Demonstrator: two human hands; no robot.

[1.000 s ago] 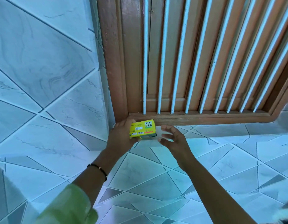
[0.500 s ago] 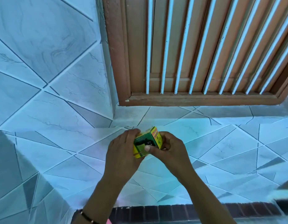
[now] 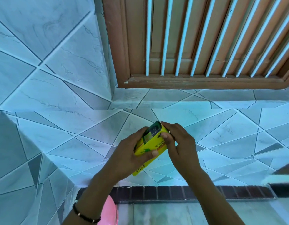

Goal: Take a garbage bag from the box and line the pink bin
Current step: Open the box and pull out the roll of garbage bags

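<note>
A small yellow and green garbage bag box [image 3: 154,143] is held in front of me over the tiled wall. My left hand [image 3: 130,155] grips it from the left and underneath, thumb across its yellow face. My right hand [image 3: 177,143] holds its far right end, thumb pressed on the top face near the green end flap. An open yellow flap hangs below the box. A sliver of the pink bin [image 3: 110,211] shows at the bottom, partly behind my left forearm. No bag is visible.
A brown wooden window frame [image 3: 197,82] with white bars sits above a tiled ledge. Pale tiled walls meet in a corner on the left. A dark brick-pattern strip [image 3: 189,192] runs along the base of the wall.
Both hands have carried the box down from the window ledge toward me. The right hand, first apart from the box, now holds its end. The pink bin has come into view.
</note>
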